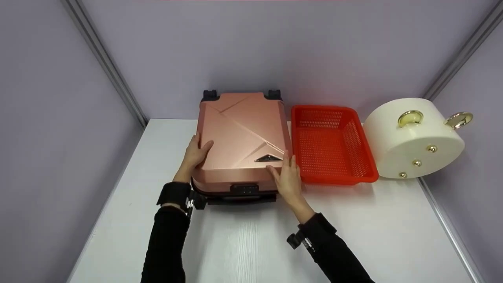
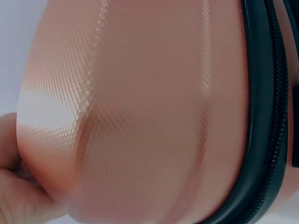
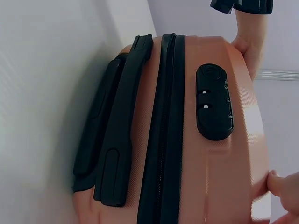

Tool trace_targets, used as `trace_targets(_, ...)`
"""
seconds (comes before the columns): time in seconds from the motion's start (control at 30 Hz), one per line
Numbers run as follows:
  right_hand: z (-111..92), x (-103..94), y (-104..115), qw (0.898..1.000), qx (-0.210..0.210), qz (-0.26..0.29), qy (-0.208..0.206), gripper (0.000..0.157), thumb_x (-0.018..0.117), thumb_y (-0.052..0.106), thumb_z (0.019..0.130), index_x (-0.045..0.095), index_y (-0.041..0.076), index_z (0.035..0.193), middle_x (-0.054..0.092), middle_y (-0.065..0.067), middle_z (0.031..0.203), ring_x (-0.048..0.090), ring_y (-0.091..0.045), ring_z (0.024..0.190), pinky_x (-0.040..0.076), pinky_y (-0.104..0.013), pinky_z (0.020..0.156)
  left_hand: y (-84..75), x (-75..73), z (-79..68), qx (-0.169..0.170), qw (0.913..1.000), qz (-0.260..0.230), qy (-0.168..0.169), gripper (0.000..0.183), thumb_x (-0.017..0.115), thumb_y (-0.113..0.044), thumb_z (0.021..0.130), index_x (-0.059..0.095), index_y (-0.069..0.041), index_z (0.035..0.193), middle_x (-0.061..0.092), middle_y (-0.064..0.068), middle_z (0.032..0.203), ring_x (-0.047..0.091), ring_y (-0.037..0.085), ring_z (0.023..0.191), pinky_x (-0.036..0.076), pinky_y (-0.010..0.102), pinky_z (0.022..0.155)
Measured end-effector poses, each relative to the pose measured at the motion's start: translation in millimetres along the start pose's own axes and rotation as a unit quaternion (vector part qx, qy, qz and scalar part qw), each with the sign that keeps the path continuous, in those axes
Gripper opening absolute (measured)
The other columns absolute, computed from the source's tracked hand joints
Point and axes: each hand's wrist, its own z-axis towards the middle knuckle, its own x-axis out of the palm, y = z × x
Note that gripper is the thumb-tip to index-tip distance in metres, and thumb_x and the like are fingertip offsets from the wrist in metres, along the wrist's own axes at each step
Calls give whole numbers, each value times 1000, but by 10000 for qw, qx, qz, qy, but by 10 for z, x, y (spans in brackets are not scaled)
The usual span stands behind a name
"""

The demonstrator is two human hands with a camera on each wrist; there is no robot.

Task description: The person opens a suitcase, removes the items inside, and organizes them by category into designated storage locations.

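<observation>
A rose-gold hard-shell suitcase (image 1: 239,133) lies flat on the white table, its wheels toward the back wall. My left hand (image 1: 195,154) rests against its left side near the front corner, the thumb on top of the shell. On the opposite side, my right hand (image 1: 289,179) lies along the front right corner, thumb on the lid beside a small dark triangular badge (image 1: 268,158). A black combination lock (image 3: 214,101), a black zipper band (image 3: 168,126) and a black handle (image 3: 124,126) show on the front end. The left wrist view is filled by the shell (image 2: 149,112).
Close to the suitcase's right side stands a red plastic basket (image 1: 334,181) with perforated walls. Farther right is a cream round case (image 1: 412,137) with gold handles and gold feet, tipped on its side. Grey-lilac walls (image 1: 251,47) border the white table (image 1: 129,220).
</observation>
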Motion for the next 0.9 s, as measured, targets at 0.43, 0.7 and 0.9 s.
trace_targets(0.43,387,-45,-215,9910,-1145,464,523,75,64,32,78,31,-5,133,29,-34,130,35,-47,115,29,-50,95,-740,-57,-816,-672,9871,741,-1248,75,52,-33,88,16,13,134,21,37,133,24,47,122,25,50,97)
trace_targets(0.7,733,-130,-422,9705,-1729,692,1532,71,62,29,82,28,-1,136,30,-25,135,26,-38,125,21,-46,100,-884,183,-1199,-805,9624,1607,-2036,71,52,-33,88,26,19,128,27,39,128,35,48,114,36,51,87)
trace_targets(0.9,925,-224,-514,9557,-1670,954,2231,72,63,31,81,27,7,139,28,-18,139,24,-31,127,20,-42,102,-974,369,-1432,-643,9446,2096,-2445,72,53,-36,87,32,23,122,32,44,121,46,49,103,44,50,76)
